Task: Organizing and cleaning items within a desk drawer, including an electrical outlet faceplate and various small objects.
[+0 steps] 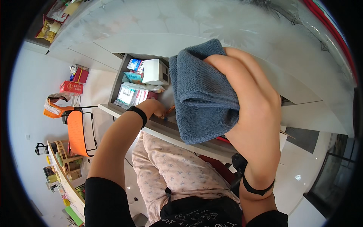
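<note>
My right hand [256,99] grips a folded blue-grey terry cloth [204,93], raised above an open drawer [124,58] and hiding much of it. Down inside the drawer, my left hand [157,108] is beside a small orange-brown object [171,109]; its fingers are partly hidden, and whether it grips anything is unclear. A tiny blue item [166,119] shows just below those fingers. To the left of the cloth, the drawer holds a white box [154,71], a blue-and-white packet [135,64], a teal packet [133,77] and clear plastic packages [126,95].
A table with a clear patterned cover [175,20] extends above the drawer. The drawer front [170,137] crosses just over my lap. On the left are red boxes [71,87], an orange chair [76,133] and a side table [66,178] bearing kitchen items.
</note>
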